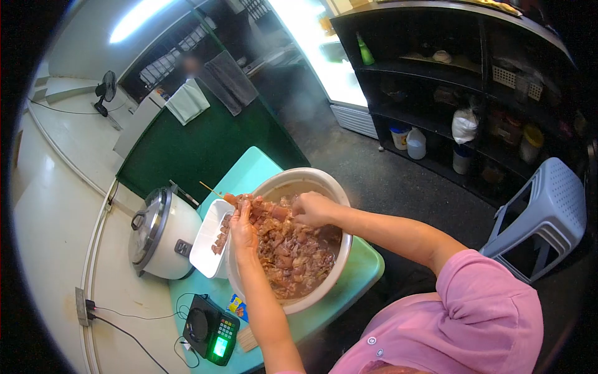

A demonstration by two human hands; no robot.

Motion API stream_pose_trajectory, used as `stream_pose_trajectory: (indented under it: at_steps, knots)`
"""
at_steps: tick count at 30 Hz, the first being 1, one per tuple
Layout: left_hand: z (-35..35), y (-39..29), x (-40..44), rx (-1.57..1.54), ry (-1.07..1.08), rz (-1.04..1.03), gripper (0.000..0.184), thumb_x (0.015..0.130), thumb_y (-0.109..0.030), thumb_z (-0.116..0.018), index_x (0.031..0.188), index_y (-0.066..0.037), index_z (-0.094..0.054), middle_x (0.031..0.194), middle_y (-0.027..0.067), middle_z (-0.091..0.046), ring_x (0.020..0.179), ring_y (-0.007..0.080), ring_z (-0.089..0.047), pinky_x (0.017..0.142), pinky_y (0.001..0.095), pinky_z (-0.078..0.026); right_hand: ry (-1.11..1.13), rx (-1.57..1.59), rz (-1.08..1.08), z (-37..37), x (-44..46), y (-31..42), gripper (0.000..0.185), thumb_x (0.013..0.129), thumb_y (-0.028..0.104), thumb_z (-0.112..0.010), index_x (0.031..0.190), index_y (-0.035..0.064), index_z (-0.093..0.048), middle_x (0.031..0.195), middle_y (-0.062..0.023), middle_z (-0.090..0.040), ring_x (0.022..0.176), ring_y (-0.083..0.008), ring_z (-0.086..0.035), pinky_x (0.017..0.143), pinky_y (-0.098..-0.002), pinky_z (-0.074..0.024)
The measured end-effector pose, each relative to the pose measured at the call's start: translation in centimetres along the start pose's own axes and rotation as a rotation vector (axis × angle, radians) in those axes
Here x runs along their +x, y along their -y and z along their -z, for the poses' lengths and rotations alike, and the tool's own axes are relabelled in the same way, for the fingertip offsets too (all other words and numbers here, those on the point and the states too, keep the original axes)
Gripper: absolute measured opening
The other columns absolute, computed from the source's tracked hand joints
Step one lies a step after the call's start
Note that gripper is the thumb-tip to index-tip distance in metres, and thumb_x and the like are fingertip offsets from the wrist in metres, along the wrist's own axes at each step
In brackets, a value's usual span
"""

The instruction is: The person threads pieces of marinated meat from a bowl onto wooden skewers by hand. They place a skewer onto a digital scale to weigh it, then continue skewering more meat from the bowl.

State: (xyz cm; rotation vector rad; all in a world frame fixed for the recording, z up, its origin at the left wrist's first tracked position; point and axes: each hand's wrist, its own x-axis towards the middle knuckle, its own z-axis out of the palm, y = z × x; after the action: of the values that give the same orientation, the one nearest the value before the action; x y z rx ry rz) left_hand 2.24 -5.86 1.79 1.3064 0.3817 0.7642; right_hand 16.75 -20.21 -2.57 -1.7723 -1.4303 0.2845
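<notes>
A large white basin (341, 190) holds raw marinated meat (289, 249) in brownish liquid. My left hand (245, 227) is closed round a meat skewer (233, 199) above the basin's left side; its thin wooden stick points up and left. Over the far right part of the meat, my right hand (313, 209) is bent down with its fingers closed on meat near the skewer's other end. The fingertips are partly hidden. Left of the basin, a white tray (202, 252) contains several meat skewers (222, 235).
The turquoise table (364, 265) carries a rice cooker (159, 234), a digital scale (212, 330) with cables, and a blue-yellow packet (237, 307). A grey plastic stool (542, 212) stands right, near black shelves (430, 75). Another person (189, 64) is behind the green partition (199, 149).
</notes>
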Motion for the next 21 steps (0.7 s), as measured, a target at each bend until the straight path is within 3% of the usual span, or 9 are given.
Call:
stream_pose_trajectory:
  at_steps: [2,7,15,20,21]
  knots:
    - [0.0,0.2,0.2,0.014,-0.008,-0.050,0.026,0.088,-0.023,-0.059,0.109,-0.008,-0.056,0.103,0.0038,-0.060,0.094,0.0182,-0.059,0.079,0.0360,-0.051,-0.037,0.020,0.020,-0.1,-0.1,-0.1,0.017,0.070,0.019,-0.066,0.080,0.0051,-0.068,0.079,-0.0164,-0.065,0.078,-0.0318,-0.063,0.072,-0.0395,-0.0481]
    - [0.4,0.8,0.9,0.246,-0.084,-0.145,0.024,0.088,-0.020,-0.058,0.105,-0.002,-0.058,0.096,0.0048,-0.061,0.086,0.0152,-0.061,0.073,0.0288,-0.051,-0.024,0.022,0.020,0.1,-0.3,0.1,0.017,0.070,0.019,-0.067,0.079,0.0054,-0.068,0.079,-0.0164,-0.065,0.078,-0.0319,-0.063,0.072,-0.0394,-0.0481]
    - [0.2,0.5,0.6,0.275,-0.090,-0.133,0.026,0.088,-0.022,-0.058,0.104,-0.001,-0.058,0.096,0.0050,-0.061,0.086,0.0149,-0.060,0.073,0.0284,-0.050,-0.014,-0.013,0.021,0.4,-0.3,0.3,0.018,0.070,0.019,-0.067,0.081,0.0048,-0.068,0.080,-0.0170,-0.065,0.078,-0.0324,-0.062,0.072,-0.0390,-0.0482]
    - [-0.6,-0.5,-0.3,0.198,-0.113,-0.047,0.025,0.089,-0.027,-0.056,0.101,-0.005,-0.060,0.089,0.0051,-0.063,0.079,0.0131,-0.059,0.070,0.0286,-0.049,-0.140,0.047,0.087,0.3,-0.3,0.3,0.016,0.069,0.017,-0.066,0.079,0.0040,-0.068,0.079,-0.0175,-0.065,0.076,-0.0323,-0.062,0.071,-0.0390,-0.0482]
    - [-0.6,-0.8,-0.4,0.118,-0.111,0.010,0.029,0.089,-0.030,-0.055,0.106,-0.007,-0.057,0.094,0.0070,-0.062,0.085,0.0159,-0.059,0.074,0.0334,-0.048,-0.137,0.047,0.086,0.4,-0.3,0.4,0.016,0.069,0.017,-0.066,0.079,0.0040,-0.068,0.079,-0.0175,-0.065,0.076,-0.0323,-0.062,0.071,-0.0390,-0.0482]
